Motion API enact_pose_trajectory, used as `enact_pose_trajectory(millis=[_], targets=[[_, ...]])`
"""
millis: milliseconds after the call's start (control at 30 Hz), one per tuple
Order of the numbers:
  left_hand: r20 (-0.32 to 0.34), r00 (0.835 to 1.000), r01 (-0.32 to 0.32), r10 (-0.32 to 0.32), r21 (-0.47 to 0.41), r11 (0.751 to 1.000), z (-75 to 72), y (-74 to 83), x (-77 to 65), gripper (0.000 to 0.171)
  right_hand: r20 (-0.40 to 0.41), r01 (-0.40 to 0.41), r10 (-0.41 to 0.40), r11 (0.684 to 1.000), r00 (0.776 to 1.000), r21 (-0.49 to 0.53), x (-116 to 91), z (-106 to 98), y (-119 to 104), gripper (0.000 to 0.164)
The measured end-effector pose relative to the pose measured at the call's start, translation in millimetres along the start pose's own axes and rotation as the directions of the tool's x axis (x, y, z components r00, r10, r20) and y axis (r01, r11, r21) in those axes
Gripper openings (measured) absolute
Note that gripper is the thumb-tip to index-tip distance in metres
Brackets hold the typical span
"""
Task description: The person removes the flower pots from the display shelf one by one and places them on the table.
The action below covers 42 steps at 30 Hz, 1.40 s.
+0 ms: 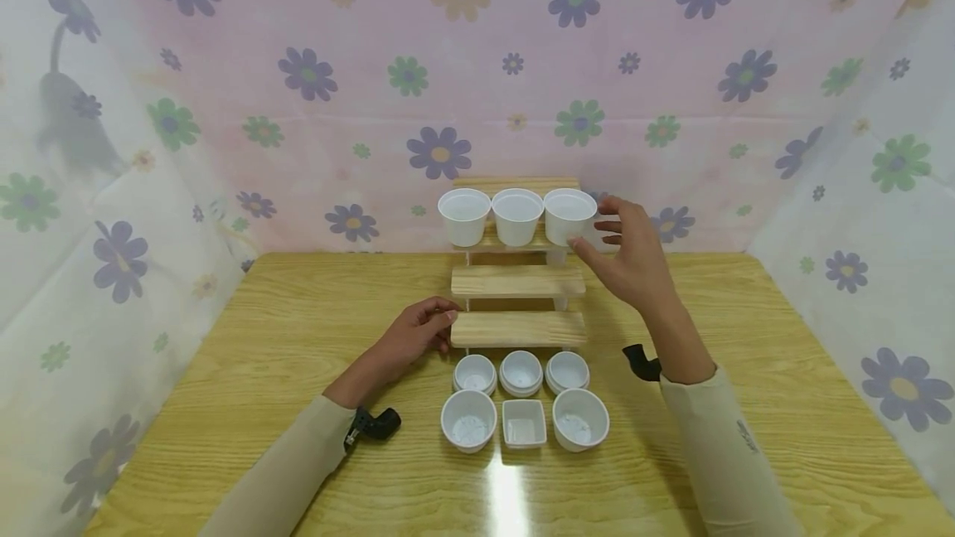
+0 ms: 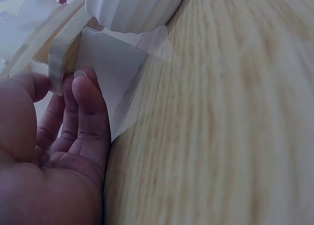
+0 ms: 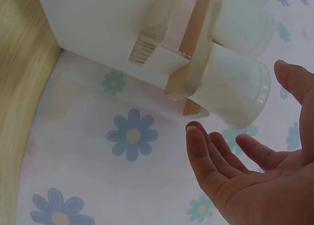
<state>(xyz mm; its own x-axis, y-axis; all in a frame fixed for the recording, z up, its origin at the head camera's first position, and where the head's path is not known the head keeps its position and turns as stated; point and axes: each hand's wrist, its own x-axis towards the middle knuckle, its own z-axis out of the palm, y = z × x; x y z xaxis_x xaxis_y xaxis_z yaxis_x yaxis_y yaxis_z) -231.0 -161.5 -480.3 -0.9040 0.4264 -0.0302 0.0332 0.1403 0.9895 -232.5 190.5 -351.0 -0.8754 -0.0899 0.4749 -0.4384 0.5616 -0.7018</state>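
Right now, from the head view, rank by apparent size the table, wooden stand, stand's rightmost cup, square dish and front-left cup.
1. Table
2. Wooden stand
3. Stand's rightmost cup and front-left cup: too alike to rank; the latter is nearer
4. Square dish

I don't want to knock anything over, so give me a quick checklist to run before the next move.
1. Left hand steadying the stand: ok; it grips the left end of the bottom shelf.
2. Three white cups upright on the top shelf: ok.
3. Right hand gripping the rightmost top cup: not ok; its fingers are open beside that cup.
4. Inside of the top cups: cannot tell; their bottoms don't show clearly.
5. Small round bowls upright in front of the stand: ok; three in a row.
6. Square dish upright: ok; it sits between two larger bowls.
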Motion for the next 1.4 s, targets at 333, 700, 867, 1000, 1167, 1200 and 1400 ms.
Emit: enact_pose_trajectory(millis=[333,700,867,1000,1167,1200,1400], targets=[[-0.003,1.0,-0.018,0.018,-0.015,1.0,0.2,-0.8,0.4,0.036,-0.051,0.019,-0.016,0.998,0.999,0.06,11.8,12.0,2.5,0.074],[-0.022,0.999,-0.03,0.029,-0.032,0.999,0.8,-2.9,1.0,0.033,-0.092,0.054,-0.048,0.996,0.995,0.068,13.8,20.3,6.3,0.074],[-0.017,0.999,-0.027,0.026,-0.033,0.999,0.6,-3.3,1.0,0.034,-0.121,0.065,-0.055,0.995,0.991,0.074,14.2,27.3,9.2,0.074],[-0.015,1.0,-0.025,0.024,-0.047,0.999,0.2,-3.5,1.0,0.036,-0.118,0.053,-0.045,0.996,0.992,0.066,13.8,29.2,9.0,0.073],[-0.01,1.0,-0.021,0.021,-0.062,0.998,-0.1,-4.0,1.6,0.037,-0.115,0.05,-0.043,0.997,0.992,0.055,13.8,29.7,9.3,0.071],[-0.01,1.0,-0.022,0.021,-0.064,0.998,-0.2,-4.2,1.8,0.037,-0.115,0.05,-0.043,0.997,0.992,0.055,13.8,29.8,9.2,0.07],[-0.012,1.0,-0.018,0.017,-0.07,0.997,-0.6,-6.0,2.4,0.036,-0.113,0.046,-0.038,0.997,0.993,0.066,13.8,31.1,8.7,0.07]])
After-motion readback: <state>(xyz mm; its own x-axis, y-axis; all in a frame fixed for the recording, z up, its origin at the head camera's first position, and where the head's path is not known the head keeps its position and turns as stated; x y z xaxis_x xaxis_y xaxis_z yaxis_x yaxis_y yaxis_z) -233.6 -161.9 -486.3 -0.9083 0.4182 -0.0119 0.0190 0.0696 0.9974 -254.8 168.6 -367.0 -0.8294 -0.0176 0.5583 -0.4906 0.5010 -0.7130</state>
